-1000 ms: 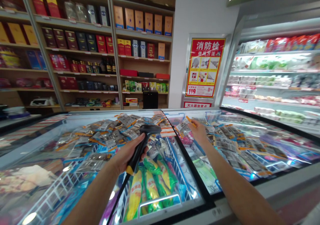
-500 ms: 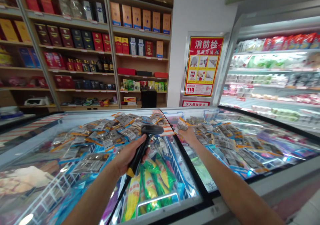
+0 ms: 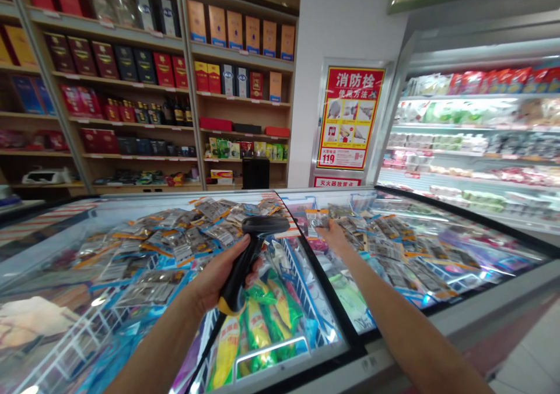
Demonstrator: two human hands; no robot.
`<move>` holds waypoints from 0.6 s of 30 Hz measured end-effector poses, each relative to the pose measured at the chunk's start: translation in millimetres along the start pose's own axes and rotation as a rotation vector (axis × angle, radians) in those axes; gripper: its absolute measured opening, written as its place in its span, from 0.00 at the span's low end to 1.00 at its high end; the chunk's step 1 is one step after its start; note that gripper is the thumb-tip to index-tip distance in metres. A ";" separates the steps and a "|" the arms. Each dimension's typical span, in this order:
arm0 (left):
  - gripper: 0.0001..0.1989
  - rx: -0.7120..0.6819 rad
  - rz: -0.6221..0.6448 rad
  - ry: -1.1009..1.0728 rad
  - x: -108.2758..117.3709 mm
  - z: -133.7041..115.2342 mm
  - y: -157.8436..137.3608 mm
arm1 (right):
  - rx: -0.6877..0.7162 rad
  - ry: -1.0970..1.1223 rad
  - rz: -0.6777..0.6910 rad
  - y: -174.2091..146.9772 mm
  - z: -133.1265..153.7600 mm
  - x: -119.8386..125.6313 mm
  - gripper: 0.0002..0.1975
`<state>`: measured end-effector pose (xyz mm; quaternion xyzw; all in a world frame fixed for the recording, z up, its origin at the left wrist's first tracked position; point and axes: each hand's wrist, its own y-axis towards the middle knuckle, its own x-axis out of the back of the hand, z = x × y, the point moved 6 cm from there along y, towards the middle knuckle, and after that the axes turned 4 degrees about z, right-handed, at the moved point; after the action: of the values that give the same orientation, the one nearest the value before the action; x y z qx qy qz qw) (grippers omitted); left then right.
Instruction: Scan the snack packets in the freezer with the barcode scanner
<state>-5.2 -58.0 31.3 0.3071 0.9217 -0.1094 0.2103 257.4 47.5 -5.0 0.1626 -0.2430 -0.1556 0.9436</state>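
Observation:
My left hand [image 3: 223, 274] is wrapped round the handle of a black and yellow barcode scanner [image 3: 238, 277], its head pointing away from me and its cable hanging down. My right hand [image 3: 331, 235] reaches out over the freezer and grips a small snack packet [image 3: 315, 221] with an orange edge. Similar flat packets [image 3: 175, 231] lie spread over the glass top on the left, and more packets [image 3: 396, 248] are on the right. Below the scanner, yellow and green corn packs [image 3: 260, 333] show inside the freezer.
A dark frame bar [image 3: 326, 280] divides the freezer's glass top, and a white wire basket [image 3: 83, 347] is inside. Behind stand wooden shelves [image 3: 245, 105] with boxed goods, a red fire hydrant sign [image 3: 352, 117] on the wall, and a lit chiller [image 3: 472, 134] at the right.
The packet in my right hand has turned from tilted to more upright and flat towards me. My left hand still holds the scanner, and the view has shifted slightly to the right.

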 end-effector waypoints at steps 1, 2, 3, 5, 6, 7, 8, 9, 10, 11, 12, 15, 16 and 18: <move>0.16 -0.001 0.001 0.001 -0.1 0.2 0.1 | -0.002 -0.005 0.003 -0.3 0.4 -0.1 0.15; 0.16 0.000 -0.001 0.005 0.2 0.5 0.3 | -0.002 -0.010 0.004 -0.5 0.6 -0.1 0.15; 0.16 0.001 -0.008 0.010 1.0 0.9 0.6 | -0.001 -0.009 0.003 -0.6 0.7 -0.2 0.15; 0.16 0.006 -0.029 0.024 3.4 1.8 1.4 | -0.001 0.008 0.003 -0.6 0.5 -0.7 0.15; 0.16 0.010 -0.039 0.033 4.7 2.3 1.8 | -0.003 0.019 -0.001 -0.5 0.3 -0.5 0.15; 0.16 0.013 -0.050 0.041 6.2 2.6 2.2 | -0.007 0.026 -0.010 -0.1 0.0 0.4 0.15; 0.16 0.017 -0.061 0.049 7.8 3.0 2.5 | -0.013 0.025 -0.025 0.5 -0.3 2.2 0.16; 0.16 0.018 -0.071 0.056 9.4 3.1 2.9 | -0.020 0.016 -0.051 1.4 -0.6 5.5 0.17; 0.15 0.017 -0.077 0.062 10.7 3.1 3.2 | -0.028 0.000 -0.084 2.5 -0.8 10.0 0.18; 0.15 0.015 -0.082 0.065 11.9 3.1 3.6 | -0.034 -0.023 -0.125 3.9 -0.9 16.2 0.20; 0.15 0.013 -0.086 0.066 12.9 3.1 4.0 | -0.036 -0.052 -0.172 5.5 -0.7 23.6 0.22; 0.15 0.012 -0.122 0.073 16.1 3.4 4.9 | -0.040 -0.181 -0.312 10.0 0.2 51.9 0.25; 0.15 0.009 -0.140 0.078 17.0 3.3 5.0 | -0.047 -0.233 -0.353 10.9 0.0 62.3 0.26; 0.15 -0.002 -0.169 0.089 18.2 2.7 5.0 | -0.054 -0.329 -0.390 12.1 -1.2 81.1 0.25</move>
<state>-14.4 -45.5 20.3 0.2326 0.9528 -0.1120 0.1596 328.2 28.4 31.8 0.1534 -0.3531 -0.3656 0.8474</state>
